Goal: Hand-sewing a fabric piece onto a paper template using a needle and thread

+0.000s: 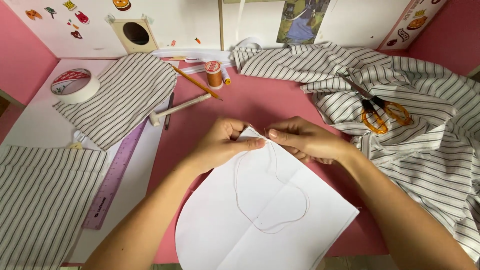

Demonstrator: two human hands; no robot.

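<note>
Two bare forearms reach in from the bottom of the view and meet over a pink bench (pixel 250 102). Nearest the viewer lies a white paper pattern (pixel 260 210), rounded at its lower left edge and creased by fold lines, flat on the bench so its top tip can be worked. A loop of thin reddish thread (pixel 272 231) trails loosely across the paper. The left hand (pixel 220 145) pinches the paper's top tip, its fingers (pixel 252 144) closed narrow on the edge, apparently to steady it. The right hand (pixel 305 140) meets it at the same tip, fingers closed tight as if on the thread's end or a needle; what they grip is too small to tell.

To the left, a purple ruler (pixel 115 175) lies slantwise between a striped fabric piece (pixel 40 200) at the near corner and the bare pink surface. Farther back on the left sits another cut piece of striped fabric (pixel 122 95), rounded much like the paper, beside a roll of white tape (pixel 75 85). A white seam ripper (pixel 177 109), a pencil (pixel 195 82) and an orange spool of thread (pixel 214 74) lie just behind the hands, within easy reach. On the right, a striped shirt (pixel 425 135) is heaped in folds, with orange-handled scissors (pixel 380 112) resting on top. At the back stands a white wall (pixel 185 22) with small stickers.
</note>
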